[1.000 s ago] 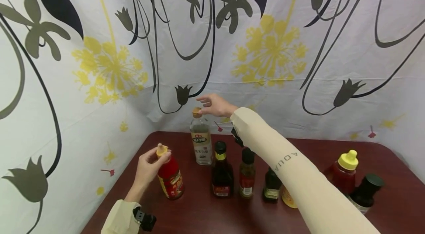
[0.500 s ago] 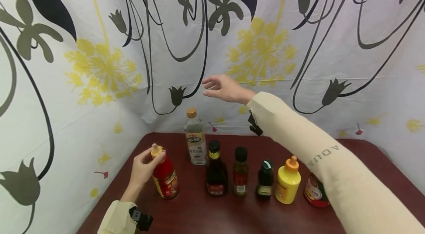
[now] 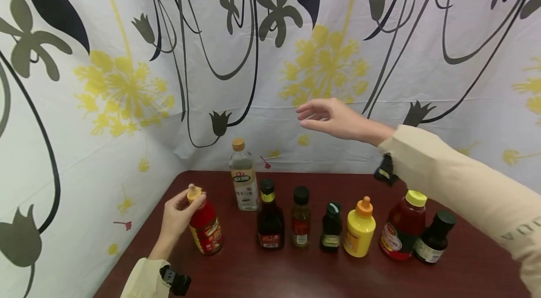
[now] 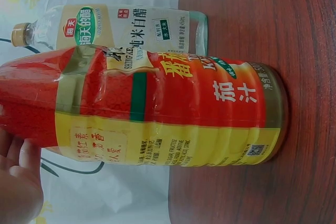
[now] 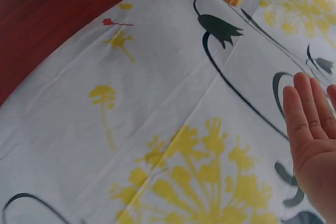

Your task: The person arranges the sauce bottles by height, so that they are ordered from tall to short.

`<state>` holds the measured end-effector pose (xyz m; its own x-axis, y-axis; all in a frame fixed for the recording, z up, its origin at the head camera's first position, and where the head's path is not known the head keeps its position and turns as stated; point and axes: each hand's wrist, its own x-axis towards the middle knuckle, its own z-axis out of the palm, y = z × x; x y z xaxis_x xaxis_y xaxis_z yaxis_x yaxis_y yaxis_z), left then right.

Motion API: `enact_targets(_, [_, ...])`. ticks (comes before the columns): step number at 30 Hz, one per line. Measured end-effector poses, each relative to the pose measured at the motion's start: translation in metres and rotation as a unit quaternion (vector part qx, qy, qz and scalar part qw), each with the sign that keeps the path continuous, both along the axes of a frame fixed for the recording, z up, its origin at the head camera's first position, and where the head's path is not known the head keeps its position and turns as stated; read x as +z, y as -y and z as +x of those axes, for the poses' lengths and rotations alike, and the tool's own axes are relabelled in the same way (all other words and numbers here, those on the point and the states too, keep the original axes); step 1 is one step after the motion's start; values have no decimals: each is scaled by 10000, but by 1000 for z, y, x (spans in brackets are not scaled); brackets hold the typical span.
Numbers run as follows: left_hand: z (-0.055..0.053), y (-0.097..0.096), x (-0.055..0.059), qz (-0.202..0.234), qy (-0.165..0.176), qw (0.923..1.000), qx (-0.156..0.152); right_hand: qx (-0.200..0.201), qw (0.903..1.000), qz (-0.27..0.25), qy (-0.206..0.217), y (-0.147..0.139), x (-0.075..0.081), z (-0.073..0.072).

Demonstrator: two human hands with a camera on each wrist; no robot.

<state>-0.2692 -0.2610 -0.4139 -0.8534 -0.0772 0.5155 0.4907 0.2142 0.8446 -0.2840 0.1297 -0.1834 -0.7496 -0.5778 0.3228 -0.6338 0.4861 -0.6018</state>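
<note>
My left hand (image 3: 179,213) grips a red ketchup bottle (image 3: 207,230) near its yellow cap (image 3: 194,192), at the left of the table. In the left wrist view the ketchup bottle (image 4: 168,103) fills the middle, its base by the tabletop, and only part of the hand (image 4: 18,182) shows. Behind and right of it stands a clear white vinegar bottle (image 3: 245,187) with an orange cap. High above the table's back edge, my right hand (image 3: 334,119) hangs in the air with relaxed fingers, holding nothing. The right wrist view shows its fingers (image 5: 307,111) extended.
Rightward along the dark red table (image 3: 317,274) stand a dark sauce bottle (image 3: 270,223), a black-capped bottle (image 3: 301,220), a small green bottle (image 3: 331,230), a yellow squeeze bottle (image 3: 359,232), a red jar (image 3: 401,230) and a dark bottle (image 3: 435,241). A patterned cloth (image 3: 236,87) hangs behind.
My right hand has left the vinegar bottle's cap, risen and moved right. The vinegar bottle stays standing. My left hand keeps its hold on the ketchup bottle while the head view shifts slightly right.
</note>
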Motion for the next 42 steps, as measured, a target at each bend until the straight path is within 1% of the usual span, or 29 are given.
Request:
enact_targets(1, [6, -4, 7, -113, 174, 9996, 196, -40, 10000, 6, 6, -7, -2, 3])
enact_targets(2, [8, -5, 10, -207, 245, 9990, 324, -75, 10000, 15, 5, -15, -4, 6])
enact_targets(4, [1, 1, 0, -148, 181, 9995, 212, -201, 9998, 59, -30, -30, -9, 13])
enact_targets(6, [-18, 14, -23, -187, 26, 9998, 95, -305, 9994, 124, -52, -46, -16, 19])
enact_targets(7, [-24, 20, -31, -73, -33, 9999, -82, -414, 9990, 147, -61, -54, -20, 23])
enact_targets(8, [-34, 27, -46, -100, -108, 9998, -139, -513, 9985, 176, -64, -62, -25, 26])
enact_targets(10, [-49, 36, -66, -137, -120, 9996, -199, -700, 9973, 223, -81, -78, -33, 33])
enact_targets(11, [-57, 40, -77, -227, -119, 9996, -104, -805, 9964, 235, -85, -86, -37, 37])
enact_targets(13, [-63, 44, -85, -259, -84, 9996, -66, -984, 9948, 216, -116, -102, -46, 44])
enact_targets(14, [-68, 46, -93, -410, -103, 9991, 71, -1043, 9943, 186, -145, -110, -51, 46])
enact_targets(15, [-67, 46, -92, -396, -97, 9992, 59, -1143, 9933, 136, -140, -117, -56, 49])
enact_targets(16, [-65, 45, -90, -327, -103, 9994, -1, -1223, 9924, 92, -135, -125, -61, 52])
enact_targets(17, [-53, 38, -76, -196, -153, 9996, -161, -1332, 9910, 65, -113, -132, -66, 55])
enact_targets(18, [-48, 36, -69, -160, -136, 9995, -229, -1437, 9896, 26, -79, -139, -72, 57])
enact_targets(19, [-35, 29, -54, -26, -179, 9989, -431, -1542, 9880, -14, -57, -146, -77, 59])
enact_targets(22, [-22, 22, -37, 0, -255, 9979, -597, -1845, 9828, -69, 42, -162, -96, 67])
enact_targets(23, [-16, 19, -30, -109, -227, 9980, -576, -1933, 9811, -100, 57, -166, -102, 69])
enact_targets(24, [-23, 22, -36, -217, -215, 9983, -489, -1975, 9801, -159, 61, -170, -108, 71])
enact_targets(25, [-19, 20, -31, -294, -174, 9984, -461, -1985, 9798, -230, 74, -173, -114, 73])
enact_targets(26, [-23, 22, -33, -455, -21, 9986, -253, -2017, 9791, -261, 92, -175, -120, 75])
enact_targets(28, [-15, 18, -21, -558, 257, 9980, -150, -2038, 9784, -326, 138, -180, -132, 78])
enact_targets(30, [-19, 20, -23, -483, 248, 9983, -214, -2050, 9779, -382, 139, -182, -142, 80])
enact_targets(31, [-17, 19, -19, -563, 391, 9976, -100, -2079, 9773, -382, 137, -183, -146, 81])
enact_targets(33, [-21, 20, -23, -674, 269, 9974, -40, -2120, 9764, -408, 105, -184, -153, 82])
enact_targets(34, [-19, 18, -19, -718, 325, 9969, 14, -2118, 9762, -461, 56, -184, -155, 83])
enact_targets(35, [-16, 14, -15, -759, 346, 9965, 63, -2110, 9762, -499, 26, -184, -158, 83])
enact_targets(37, [3, -3, 12, -957, 669, 9928, 269, -2096, 9761, -565, 14, -183, -160, 84])
enact_targets(40, [22, -23, 41, -985, 1064, 9887, 378, -2060, 9766, -623, 28, -182, -161, 84])
enact_targets(42, [25, -29, 48, -965, 1154, 9878, 398, -2062, 9765, -627, 40, -181, -161, 84])
